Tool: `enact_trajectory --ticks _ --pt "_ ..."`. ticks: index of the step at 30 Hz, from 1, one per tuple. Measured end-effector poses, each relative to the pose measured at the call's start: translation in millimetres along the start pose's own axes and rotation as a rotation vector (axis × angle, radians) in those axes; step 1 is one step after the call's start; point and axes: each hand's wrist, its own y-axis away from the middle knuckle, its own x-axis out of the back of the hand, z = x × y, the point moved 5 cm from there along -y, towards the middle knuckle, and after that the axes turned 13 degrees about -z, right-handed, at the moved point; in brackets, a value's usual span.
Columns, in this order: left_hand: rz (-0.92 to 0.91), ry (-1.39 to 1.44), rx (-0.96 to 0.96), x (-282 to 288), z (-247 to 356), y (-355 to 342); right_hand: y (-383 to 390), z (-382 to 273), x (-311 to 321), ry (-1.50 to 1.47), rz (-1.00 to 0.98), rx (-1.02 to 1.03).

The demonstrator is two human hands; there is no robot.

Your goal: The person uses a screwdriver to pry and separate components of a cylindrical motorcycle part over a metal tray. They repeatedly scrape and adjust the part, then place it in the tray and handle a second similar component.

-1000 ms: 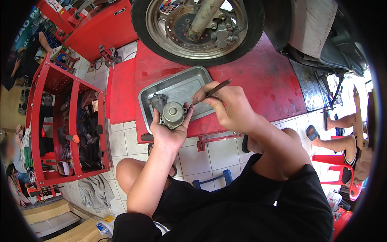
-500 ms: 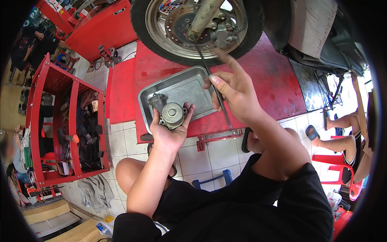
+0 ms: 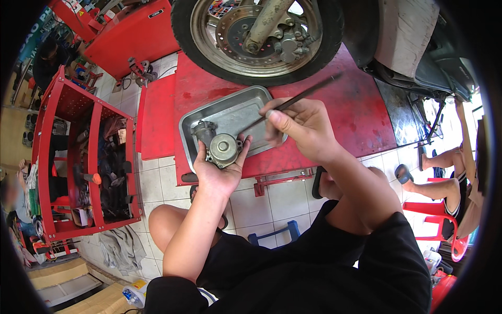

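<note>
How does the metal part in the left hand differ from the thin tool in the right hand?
The carburetor-like metal part is chunky, rounded and grey; the thin dark tool is long and slender. The left hand cups the part from below; the right hand pinches the tool, angled with its lower end toward the part. Both are held above the metal tray.

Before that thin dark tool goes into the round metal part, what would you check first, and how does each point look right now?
1. Left hand grips the grey round-capped metal part from below: ok.
2. Right hand pinches the thin dark rod-shaped tool firmly: ok.
3. Tool tip lined up with the part: cannot tell, the tip is hard to see against the tray.
4. Shallow grey metal tray sits under the part to catch anything dropped: ok.
5. Tray rests flat on the red lift platform: ok.
6. Motorcycle front wheel is clear of both hands: ok.
</note>
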Motion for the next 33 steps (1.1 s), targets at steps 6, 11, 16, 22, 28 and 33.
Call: enact_trajectory --ticks 6,11,16,22,28,33 --pt "0.078 0.015 -0.014 -5.0 -2.5 2.2 3.6 -9.8 -2.5 0.491 0.086 0.21" --pt "0.066 -0.006 -0.001 -0.9 -2.0 0.9 0.3 -8.3 -6.2 0.524 0.081 0.323" --pt "0.054 -0.026 0.009 0.8 -2.6 1.7 6.5 -19.5 -18.2 0.758 0.036 0.369" --pt "0.047 -0.04 0.018 1.6 -5.4 1.0 8.0 -12.8 -22.8 0.703 -0.004 0.332" --pt "0.051 -0.044 0.046 2.4 -6.6 1.7 6.4 -11.0 -26.4 0.776 -0.04 0.35" --pt "0.062 -0.069 0.043 2.9 -7.9 3.1 6.5 -7.4 -27.4 0.8 -0.062 0.339"
